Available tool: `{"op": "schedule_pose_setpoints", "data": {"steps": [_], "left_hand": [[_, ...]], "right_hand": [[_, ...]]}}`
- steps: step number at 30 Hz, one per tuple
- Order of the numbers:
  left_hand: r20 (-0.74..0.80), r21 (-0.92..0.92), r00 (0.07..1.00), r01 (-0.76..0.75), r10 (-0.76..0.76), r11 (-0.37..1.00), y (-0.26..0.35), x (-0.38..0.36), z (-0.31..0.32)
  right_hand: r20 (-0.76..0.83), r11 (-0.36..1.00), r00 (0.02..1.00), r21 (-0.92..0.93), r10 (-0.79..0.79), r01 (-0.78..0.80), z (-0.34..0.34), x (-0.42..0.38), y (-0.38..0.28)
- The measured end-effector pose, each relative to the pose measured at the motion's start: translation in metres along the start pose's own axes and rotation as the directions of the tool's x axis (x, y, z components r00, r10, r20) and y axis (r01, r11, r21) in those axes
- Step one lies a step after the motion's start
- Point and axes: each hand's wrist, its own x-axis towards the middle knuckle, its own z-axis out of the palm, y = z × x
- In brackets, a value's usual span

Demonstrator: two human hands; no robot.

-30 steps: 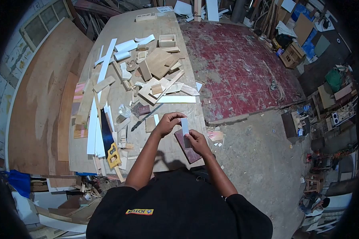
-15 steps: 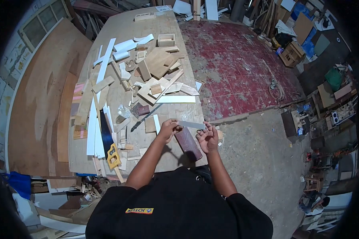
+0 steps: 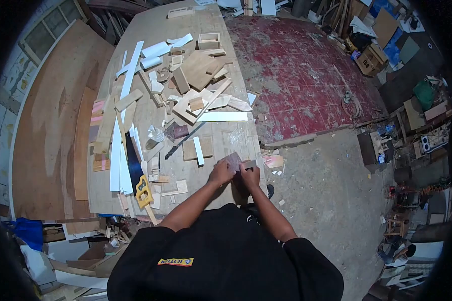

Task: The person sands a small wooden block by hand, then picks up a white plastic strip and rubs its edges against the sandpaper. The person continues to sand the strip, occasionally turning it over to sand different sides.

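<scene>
At the table's near edge, my left hand (image 3: 221, 173) is closed on a reddish-brown piece that looks like sandpaper (image 3: 232, 161), its far end showing beyond the fingers. Close beside it, my right hand (image 3: 250, 177) pinches a small flat strip (image 3: 249, 164), greyish in this light. The strip's left end meets the sandpaper; my fingers hide the exact contact. Beyond my left hand a white strip (image 3: 199, 150) lies across a square wooden board (image 3: 190, 149). A dark slender tool (image 3: 178, 145) rests just left of that.
A yellow-handled handsaw (image 3: 143, 193) lies on the left among long white strips (image 3: 116, 165). Wood offcuts (image 3: 198, 104) and a small open wooden box (image 3: 209, 40) cover the table's middle and far part. A clear plastic bottle (image 3: 155, 134) stands near a dark reddish scrap (image 3: 177, 131).
Both hands have come down and closer together. My left hand has let go of the strip and taken the sandpaper; my right hand keeps the strip, now lowered against it.
</scene>
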Motion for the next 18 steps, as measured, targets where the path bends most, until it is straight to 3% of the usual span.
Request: {"op": "schedule_pose_setpoints", "data": {"steps": [1,2,3,4,5,7,11,15,17,18], "left_hand": [[-0.011,0.184,1.0,-0.014,0.016,0.983,0.004,-0.004,0.002],[-0.018,0.363,0.999,-0.025,0.034,0.932,0.008,-0.008,0.003],[-0.024,0.528,0.998,-0.033,0.053,0.848,0.011,-0.009,0.004],[0.038,0.605,0.999,-0.029,0.008,0.796,0.007,-0.004,0.01],[0.04,0.604,0.999,-0.025,0.001,0.797,0.001,-0.003,0.016],[0.143,0.73,0.988,-0.069,-0.053,0.68,0.006,-0.005,0.019],[0.165,0.759,0.982,-0.065,-0.094,0.648,0.003,0.0,0.017],[0.14,0.756,0.99,-0.093,-0.022,0.647,-0.019,0.005,0.027],[0.127,0.781,0.992,-0.103,0.004,0.616,-0.017,0.005,0.023],[0.181,0.789,0.983,-0.136,-0.015,0.6,-0.006,0.003,0.015]], "right_hand": [[0.075,0.971,0.972,0.071,0.223,-0.228,-0.005,0.001,-0.005],[0.182,0.974,0.963,0.067,0.2,-0.215,-0.001,0.001,0.0],[0.188,0.974,0.961,0.067,0.201,-0.217,0.006,0.0,0.009],[0.138,0.991,0.987,0.095,0.08,-0.094,0.011,-0.002,0.014],[0.084,0.993,0.996,0.116,-0.04,0.03,0.016,-0.006,0.02],[0.062,0.995,0.998,0.096,-0.012,0.006,0.016,-0.004,0.014],[0.104,0.997,0.992,0.02,0.069,-0.072,-0.004,-0.014,-0.007],[0.126,0.998,0.991,0.06,-0.043,0.036,-0.003,-0.026,-0.009],[0.081,0.991,0.997,0.134,-0.004,-0.007,0.012,-0.012,-0.003],[0.18,0.991,0.979,0.068,0.099,-0.113,0.012,0.0,-0.004]]}}
